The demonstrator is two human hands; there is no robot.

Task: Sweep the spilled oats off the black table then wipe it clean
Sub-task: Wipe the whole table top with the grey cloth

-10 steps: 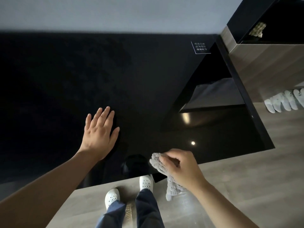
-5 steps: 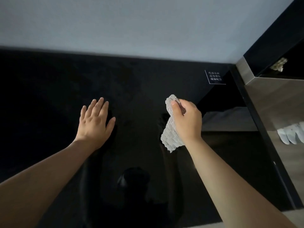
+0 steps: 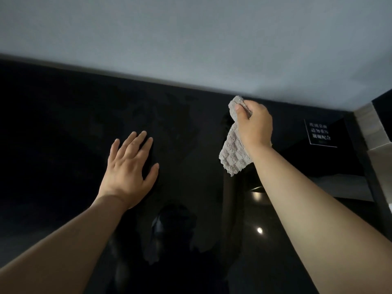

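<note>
The glossy black table (image 3: 63,134) fills most of the view and mirrors my arms and head. My left hand (image 3: 129,170) lies flat on it, fingers spread, left of centre. My right hand (image 3: 254,124) is stretched toward the table's far edge, close to the wall, closed around a grey waffle-textured cloth (image 3: 233,155) that hangs down from the fist. I see no oats on the dark surface.
A pale grey wall (image 3: 191,39) runs along the table's far edge. A small black sign with white lettering (image 3: 319,133) stands at the far right corner. A wood-toned cabinet edge (image 3: 369,126) rises on the right.
My right hand has carried the cloth from the table's near edge up to the far edge by the wall. The view has tilted up; floor and shoes have left the frame. The left hand stays flat.
</note>
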